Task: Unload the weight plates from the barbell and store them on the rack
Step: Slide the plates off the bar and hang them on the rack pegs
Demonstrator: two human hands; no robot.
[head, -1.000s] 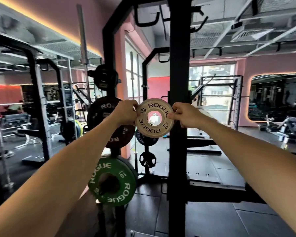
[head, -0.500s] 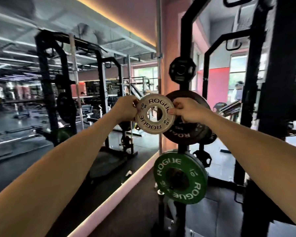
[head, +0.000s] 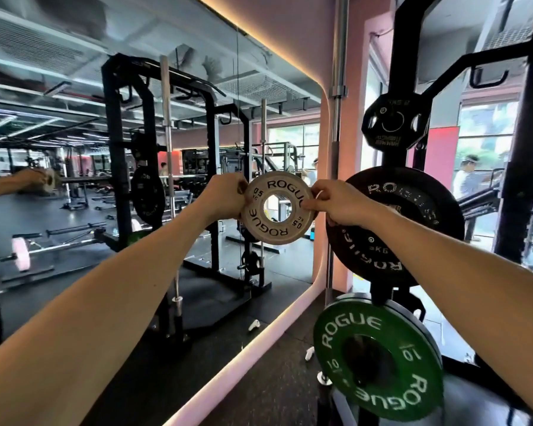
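1. The small round white rubber weight plate marked ROGUE and 0.5 is held up at arm's length, face toward the camera, its centre hole open and empty.
2. The left hand pinches the plate's left rim and the right hand pinches its right rim; each grip is clamped on the plate, one on either side.
3. The black steel storage rack upright stands to the right of the plate, beyond the right hand, so the right hand is the nearer one to it.
4. On that upright, from top to bottom, hang a small black plate with handle cut-outs, a large black ROGUE bumper plate and a green ROGUE 10 bumper plate.
5. The white plate overlaps the large black plate's left edge in the head view, apparently in front of it and not on any peg.
6. Judgement: the plate's hole axis points forward, so it must travel rightward until the hole lines up with a peg. No free peg is plainly visible.
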